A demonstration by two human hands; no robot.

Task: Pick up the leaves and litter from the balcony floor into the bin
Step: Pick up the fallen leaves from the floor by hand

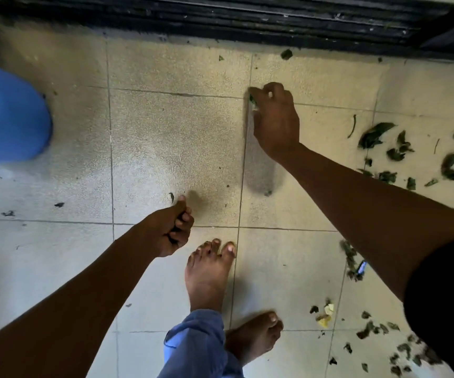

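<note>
My right hand (273, 118) reaches down to the beige tiled floor and pinches a small green leaf (252, 99) at its fingertips. My left hand (170, 227) hovers lower, with its fingers curled around dark leaf bits (175, 232). The blue bin (10, 118) stands at the left edge, partly cut off. Several green leaves (376, 135) lie scattered on the tiles at the right. More leaves and yellow scraps (325, 315) lie at the lower right. One leaf (286, 54) sits near the black door track.
A black sliding-door track (220, 17) runs along the top. My bare feet (209, 274) stand at the bottom centre, a blue trouser leg over one. Small dark crumbs (7, 213) dot the left tiles. A white and blue bit of litter (361, 266) lies at the right.
</note>
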